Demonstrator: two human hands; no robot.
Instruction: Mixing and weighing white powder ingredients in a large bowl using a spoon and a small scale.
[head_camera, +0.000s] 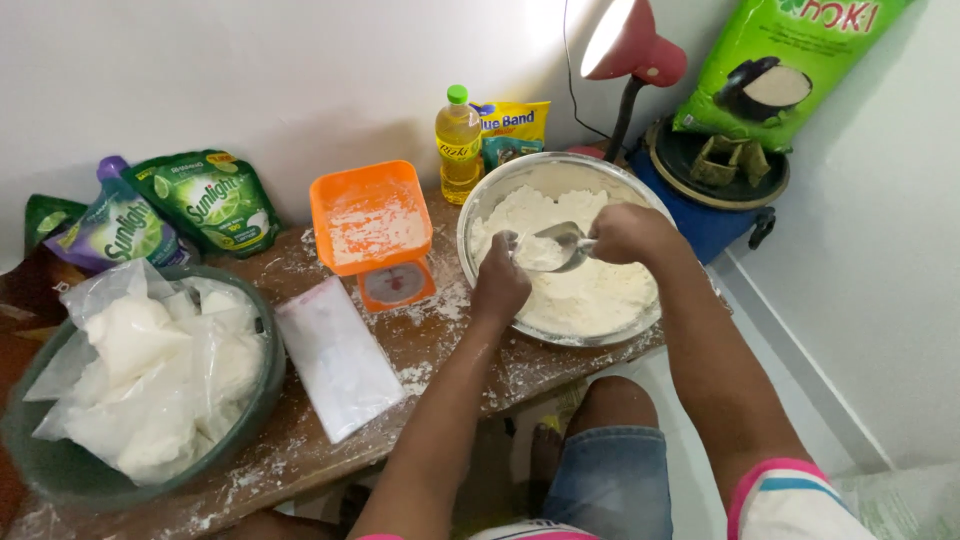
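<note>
We are gripping a metal scoop (556, 246) of flour in our right hand (622, 232) over the steel bowl (487, 195) at frame center; our left hand (498, 287) is clenching a clear bag (510, 243).

Green basin (40, 470) — cut off at left edge, bottom edge.

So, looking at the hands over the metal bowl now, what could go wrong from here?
1. The right hand holds a metal scoop heaped with flour above the metal bowl; a tilt could spill more powder onto the already dusted wooden table.
2. The left hand is beside the scoop; what it holds is unclear, so flour may miss it.
3. The bowl's near edge seems to sit at the table edge; a push might tip it.
</note>
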